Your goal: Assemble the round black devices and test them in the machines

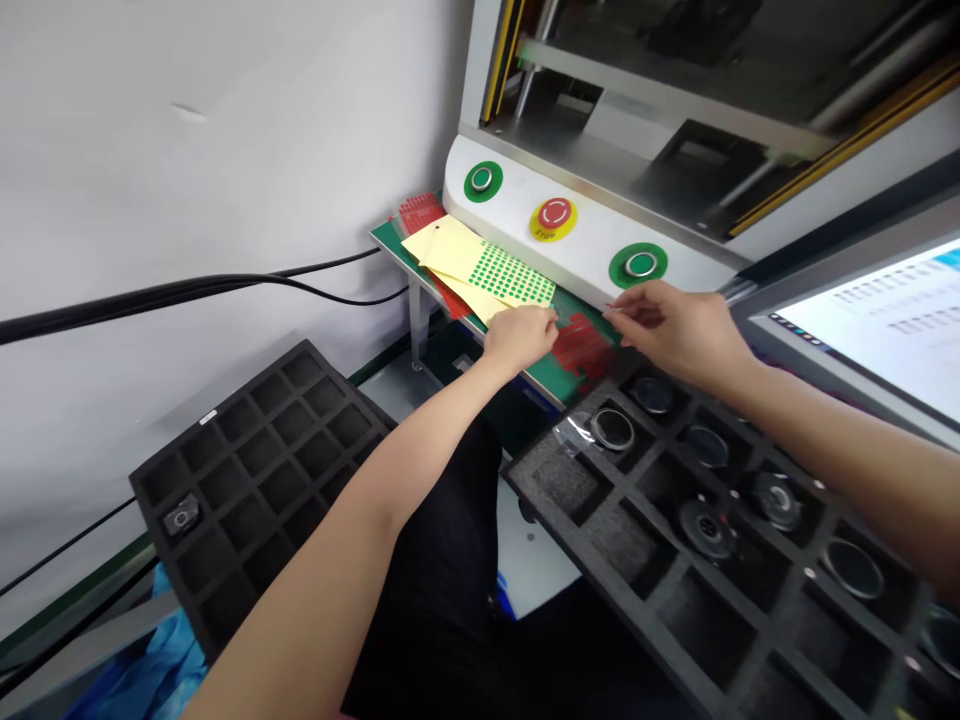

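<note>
My left hand [523, 335] is closed at the near edge of a yellow sheet of round green stickers [514, 275]. Its fingers curl downward, so what lies in them is hidden. To the right, my right hand [664, 320] pinches a small, thin, whitish piece with a reddish end [613, 309] between thumb and fingertips. Red strips [581, 347] lie on the green bench top [551, 375] between and below the hands. Under my right forearm is a black foam tray [630, 540] with round, dark-faced parts [613, 429] in several compartments.
A white machine panel behind the bench carries green buttons [482, 180] and a red stop button [555, 213]. A second black foam tray [259, 440] at left holds one small part [182, 514]. A monitor [885, 310] stands at right. Black cables [187, 290] run along the wall.
</note>
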Motion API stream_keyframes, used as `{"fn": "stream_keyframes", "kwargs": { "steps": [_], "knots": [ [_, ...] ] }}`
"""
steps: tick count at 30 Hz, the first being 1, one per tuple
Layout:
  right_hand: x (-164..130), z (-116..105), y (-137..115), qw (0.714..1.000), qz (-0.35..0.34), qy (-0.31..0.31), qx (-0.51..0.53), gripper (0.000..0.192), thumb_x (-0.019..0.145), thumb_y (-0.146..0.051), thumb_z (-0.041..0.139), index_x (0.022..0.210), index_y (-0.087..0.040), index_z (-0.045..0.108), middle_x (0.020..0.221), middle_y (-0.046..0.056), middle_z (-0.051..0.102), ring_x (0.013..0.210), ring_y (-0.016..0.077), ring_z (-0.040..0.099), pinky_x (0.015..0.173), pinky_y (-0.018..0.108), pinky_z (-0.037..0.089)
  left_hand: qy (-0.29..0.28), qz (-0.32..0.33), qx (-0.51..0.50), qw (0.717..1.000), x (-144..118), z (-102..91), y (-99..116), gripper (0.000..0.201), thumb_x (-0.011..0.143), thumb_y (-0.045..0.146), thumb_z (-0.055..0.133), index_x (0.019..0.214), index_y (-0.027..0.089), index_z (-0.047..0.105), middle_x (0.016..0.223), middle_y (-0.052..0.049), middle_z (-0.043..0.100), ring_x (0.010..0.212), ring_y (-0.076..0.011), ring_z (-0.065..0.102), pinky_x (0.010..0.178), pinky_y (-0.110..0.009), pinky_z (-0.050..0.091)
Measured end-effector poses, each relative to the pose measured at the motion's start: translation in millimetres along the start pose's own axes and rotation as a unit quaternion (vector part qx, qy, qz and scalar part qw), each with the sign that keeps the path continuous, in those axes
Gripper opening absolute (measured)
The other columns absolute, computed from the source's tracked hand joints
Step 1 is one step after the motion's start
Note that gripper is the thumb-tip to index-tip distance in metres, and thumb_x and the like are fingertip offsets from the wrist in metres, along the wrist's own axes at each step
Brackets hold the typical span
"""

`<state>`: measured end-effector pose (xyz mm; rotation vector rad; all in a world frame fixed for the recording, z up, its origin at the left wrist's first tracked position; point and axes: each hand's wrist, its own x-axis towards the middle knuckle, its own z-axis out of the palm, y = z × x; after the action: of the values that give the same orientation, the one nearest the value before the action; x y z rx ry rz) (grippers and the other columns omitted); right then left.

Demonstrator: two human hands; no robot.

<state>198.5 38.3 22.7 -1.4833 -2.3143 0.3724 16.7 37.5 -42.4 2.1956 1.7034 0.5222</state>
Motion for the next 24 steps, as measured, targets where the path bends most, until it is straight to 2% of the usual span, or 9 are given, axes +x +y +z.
{"fn": "stream_keyframes", "kwargs": {
  "steps": [3, 7, 11, 15, 18, 21, 23, 24],
  "knots": [
    [-27, -23, -20, 0.997, -0.001, 0.045, 0.063, 0.024, 0.091, -0.043, 0.058, 0.085, -0.020, 0.057, 0.065, 0.004, 0.066, 0.053, 0.0153, 0.063, 0.056, 0.027, 0.051, 0.002, -0.002, -0.002, 1.000, 0, -1.3, -1, 0.030, 0.095, 0.022, 0.048, 0.110, 0.020, 0.074, 0.112, -0.009, 0.075, 0.101, -0.0247, 0.069, 0.082, -0.035, 0.051],
    [-78, -55, -61, 0.988, -0.015, 0.079, 0.135, 0.038, 0.092, -0.058, 0.054, 0.083, -0.021, 0.056, 0.054, 0.000, 0.061, 0.044, 0.0128, 0.060, 0.045, 0.022, 0.047, 0.000, -0.002, 0.001, 1.000, -1, -4.8, 1, 0.023, 0.097, 0.026, 0.054, 0.110, 0.018, 0.070, 0.113, -0.008, 0.073, 0.103, -0.0220, 0.068, 0.090, -0.040, 0.053],
    [-134, -77, -107, 0.978, -0.015, 0.120, 0.173, 0.026, 0.098, -0.043, 0.054, 0.085, -0.020, 0.056, 0.053, -0.003, 0.061, 0.043, 0.0099, 0.059, 0.043, 0.017, 0.045, 0.008, 0.007, 0.012, 1.000, 2, -12.6, 9, 0.024, 0.096, 0.034, 0.061, 0.108, 0.013, 0.066, 0.110, -0.008, 0.069, 0.101, -0.0210, 0.066, 0.093, -0.044, 0.054],
    [-187, -86, -141, 0.963, -0.005, 0.161, 0.217, 0.014, 0.098, -0.025, 0.054, 0.085, -0.021, 0.057, 0.055, -0.004, 0.062, 0.046, 0.0090, 0.060, 0.047, 0.016, 0.047, 0.046, 0.060, 0.002, 0.997, -9, -34.3, 38, 0.011, 0.093, 0.020, 0.061, 0.098, 0.012, 0.068, 0.103, -0.009, 0.068, 0.103, -0.0232, 0.064, 0.093, -0.042, 0.051],
    [-224, -84, -154, 0.946, 0.017, 0.218, 0.239, 0.013, 0.097, -0.017, 0.055, 0.085, -0.022, 0.056, 0.058, -0.007, 0.062, 0.047, 0.0064, 0.059, 0.050, 0.014, 0.046, 0.092, 0.122, -0.027, 0.988, -52, -62.0, 77, 0.019, 0.091, 0.009, 0.054, 0.098, 0.014, 0.070, 0.099, -0.011, 0.068, 0.101, -0.0230, 0.064, 0.092, -0.036, 0.049],
    [-254, -74, -159, 0.921, 0.030, 0.294, 0.254, 0.011, 0.097, -0.016, 0.055, 0.090, -0.023, 0.056, 0.063, -0.007, 0.062, 0.050, 0.0056, 0.061, 0.052, 0.014, 0.047, 0.115, 0.215, -0.084, 0.966, -120, -92.7, 112, 0.020, 0.095, 0.014, 0.050, 0.097, 0.017, 0.070, 0.088, -0.004, 0.069, 0.078, -0.0141, 0.063, 0.076, -0.027, 0.052],
    [-269, -65, -161, 0.906, 0.043, 0.342, 0.245, 0.010, 0.098, -0.016, 0.055, 0.091, -0.023, 0.057, 0.066, -0.007, 0.063, 0.054, 0.0058, 0.063, 0.055, 0.014, 0.049, 0.137, 0.325, -0.216, 0.910, -158, -106.5, 126, 0.015, 0.093, 0.015, 0.056, 0.091, 0.017, 0.070, 0.081, -0.002, 0.070, 0.071, -0.0120, 0.062, 0.069, -0.024, 0.050],
    [-277, -60, -162, 0.901, 0.056, 0.360, 0.236, 0.010, 0.098, -0.017, 0.055, 0.091, -0.024, 0.057, 0.067, -0.006, 0.064, 0.055, 0.0059, 0.064, 0.056, 0.014, 0.049, 0.127, 0.343, -0.242, 0.899, -171, -109.4, 130, 0.014, 0.091, 0.013, 0.056, 0.089, 0.016, 0.070, 0.078, -0.001, 0.069, 0.070, -0.0114, 0.062, 0.066, -0.023, 0.050]
  ]
}}
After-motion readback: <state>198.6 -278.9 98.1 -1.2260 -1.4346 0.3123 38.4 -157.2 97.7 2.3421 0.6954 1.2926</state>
